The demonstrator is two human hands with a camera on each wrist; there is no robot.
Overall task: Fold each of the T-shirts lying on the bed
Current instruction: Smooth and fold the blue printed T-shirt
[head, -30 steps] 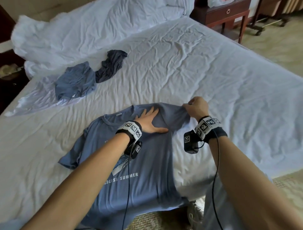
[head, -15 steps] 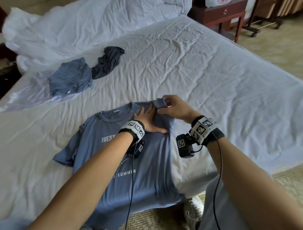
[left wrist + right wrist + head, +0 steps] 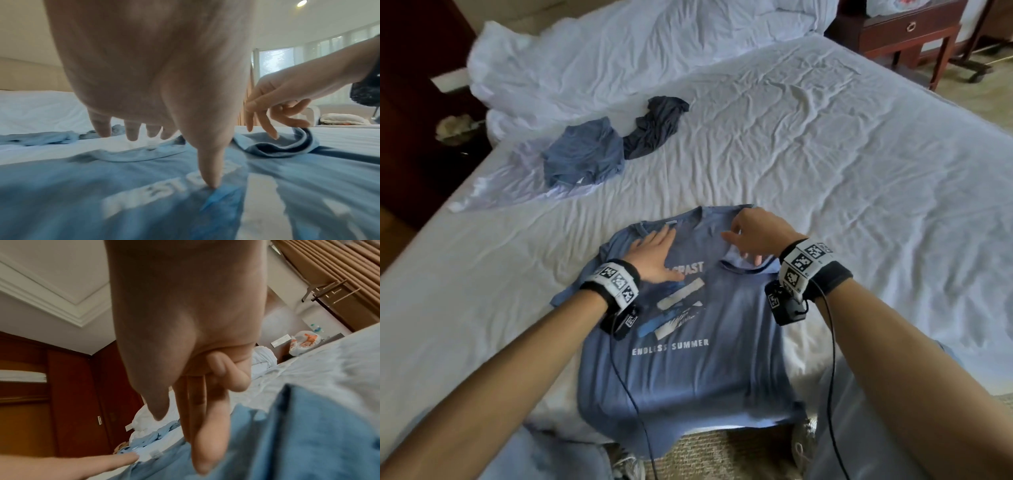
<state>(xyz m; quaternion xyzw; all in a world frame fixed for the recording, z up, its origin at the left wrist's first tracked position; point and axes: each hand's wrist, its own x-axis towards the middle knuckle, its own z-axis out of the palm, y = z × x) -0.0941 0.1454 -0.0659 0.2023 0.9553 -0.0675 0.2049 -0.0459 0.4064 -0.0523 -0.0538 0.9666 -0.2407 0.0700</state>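
Note:
A light blue T-shirt (image 3: 688, 370) printed "ENDLESS SUMMER" lies face up at the bed's near edge, its hem hanging over. My left hand (image 3: 654, 257) presses flat on the chest just below the collar, thumb (image 3: 211, 178) down on the print. The shirt's right sleeve (image 3: 743, 265) is folded inward onto the chest. My right hand (image 3: 753, 236) hovers over it, fingers (image 3: 267, 128) loosely extended and just touching the sleeve (image 3: 277, 149), holding nothing. The right wrist view shows the straight fingers (image 3: 207, 434) above blue cloth (image 3: 287, 443).
A crumpled blue shirt (image 3: 582, 154) and a dark grey one (image 3: 654, 126) lie farther up the bed on the left, with a pale garment (image 3: 496, 192) under the blue one. A bunched white duvet (image 3: 619, 58) fills the head end. A wooden nightstand (image 3: 907, 31) stands at the back right.
My right hand carried the right sleeve inward over the chest and let it go. My left hand slid left toward the collar and stays flat.

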